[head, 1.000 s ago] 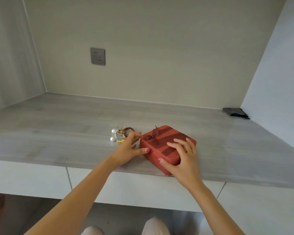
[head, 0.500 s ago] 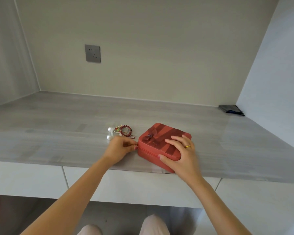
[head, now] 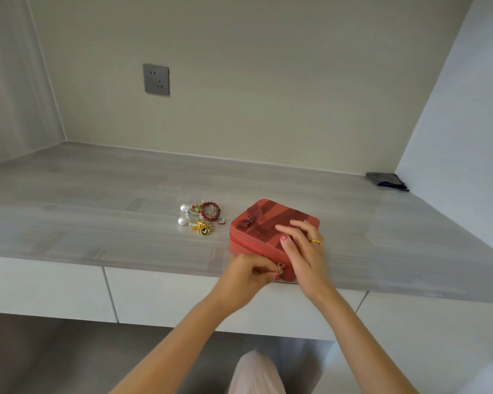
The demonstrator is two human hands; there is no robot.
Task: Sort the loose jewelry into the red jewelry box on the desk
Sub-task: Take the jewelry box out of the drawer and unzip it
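The red jewelry box (head: 271, 233), a flat rectangular case with rounded corners, darker ribbon bands and a small bow (head: 251, 220) on its lid, sits on the grey wood-grain tabletop (head: 97, 217) near the front edge, turned at an angle so one corner points toward the person. Its lid is down, and the zip line along its near left side shows a thin dark gap.

The left hand (head: 246, 275) is at the box's nearest corner with its fingers curled, pinching the small gold zipper pull (head: 280, 266) there. The right hand (head: 303, 251) lies on top of the lid with fingers spread and fairly straight, pressing down; it wears a gold ring (head: 315, 242) and has a pink-painted thumbnail.

The loose jewelry (head: 201, 218) lies in a small heap on the tabletop just left of the box, apart from it. The heap holds a dark red beaded bracelet (head: 210, 211), two large white pearls (head: 185, 214) joined by smaller pale beads, a gold brooch with a black round centre (head: 202, 227), and a small ring (head: 221, 221) nearest the box.

A grey wall socket (head: 156, 79) is set in the back wall. A dark flat pouch (head: 385, 180) lies in the far right corner of the tabletop, well apart from the box.
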